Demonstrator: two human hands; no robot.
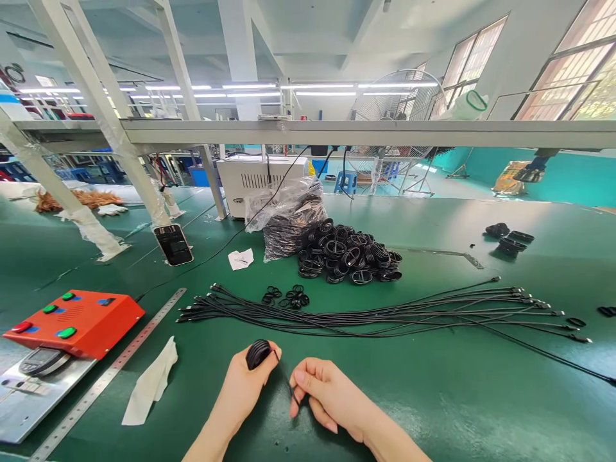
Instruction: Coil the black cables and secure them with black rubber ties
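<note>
We look down from head height at a green tabletop [447, 410]. Our left hand [243, 391] is curled nearly shut around a small oval coil of black cable [258, 354], which sits close in front of our body, near the tabletop's front edge. Our right hand [330, 391] is mostly closed, its thumb and forefinger pinching a thin black cable tail [290, 389] that leads from the coil; this grip seems to keep the tail apart from the coil. Beyond our hands, long loose black cables [385, 314] lie side by side, apparently aligned so that they stay untangled. Behind them is a heap of coiled black cables [346, 253], beside a clear plastic bag of dark coils [289, 218]. To our left are a red-orange metal control box with coloured buttons [77, 323], a long steel ruler [110, 375] and a crumpled white cloth [151, 382].
</note>
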